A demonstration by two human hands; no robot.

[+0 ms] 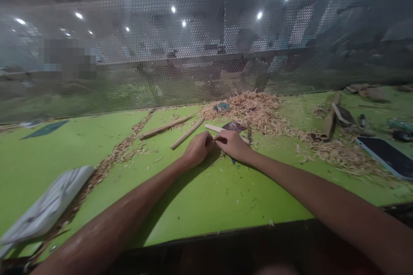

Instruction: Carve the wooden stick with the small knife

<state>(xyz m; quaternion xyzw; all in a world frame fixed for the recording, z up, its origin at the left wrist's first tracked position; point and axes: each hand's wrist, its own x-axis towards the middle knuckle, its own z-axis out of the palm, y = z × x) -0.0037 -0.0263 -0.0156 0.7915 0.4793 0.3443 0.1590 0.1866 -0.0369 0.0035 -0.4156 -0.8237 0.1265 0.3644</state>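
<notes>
Over the green tabletop, my left hand and my right hand meet with their fingertips pinched close together. Whatever sits between the fingertips is too small to make out. A pale rounded wooden stick lies just behind my right hand, partly hidden by it. Beside it rests a dark, flat scrap. Left of my hands are another smooth wooden stick and a rougher, darker stick.
A heap of wood shavings lies against a perforated screen. Loose shavings trail left and right. At right are a phone and a hollow tube. A white flat object and a dark green sheet lie left.
</notes>
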